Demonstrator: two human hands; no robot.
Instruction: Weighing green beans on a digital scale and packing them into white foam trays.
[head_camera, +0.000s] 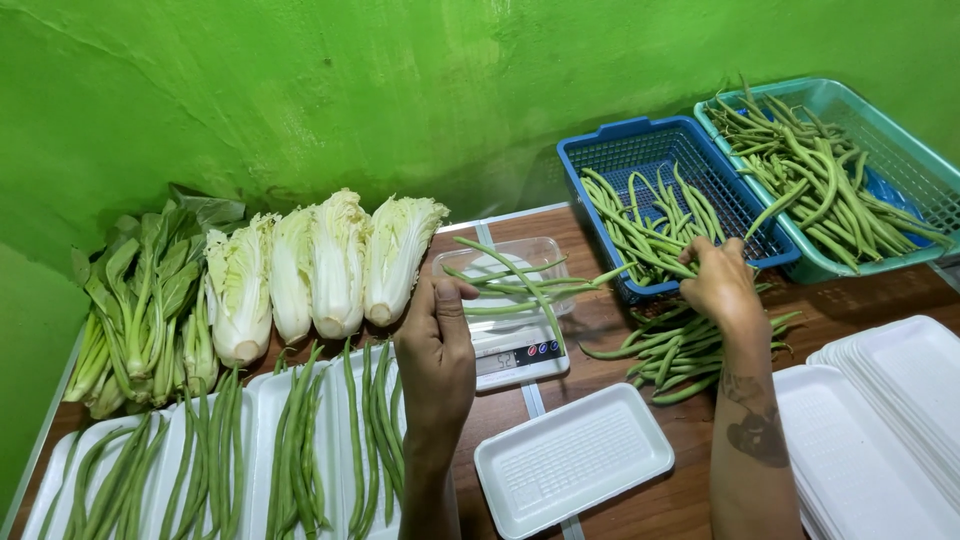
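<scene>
Left hand (437, 345) pinches the near ends of a few green beans (520, 285) that lie across the clear tub (545, 262) on the kitchen scale (520, 355), just ahead of it

Right hand (718, 283) curled over the bean pile; fingers hidden among the pods, so cannot tell whether it grips any. It sits at the near edge of the blue basket (640, 150), loose beans (680, 350) on the table right beneath the wrist

Judgement: add pods one at a time, lay them flat and parallel inside the tub, let go before reading the scale

Packaging: empty white foam tray (572, 460), rectangular, between the two forearms; stack of the same trays (880, 420) right of the right arm. Filled trays of beans (300, 440) left of the left arm, cabbages (320, 265) beyond them. Teal basket (905, 150) past the blue one. No labels or signs seen
</scene>
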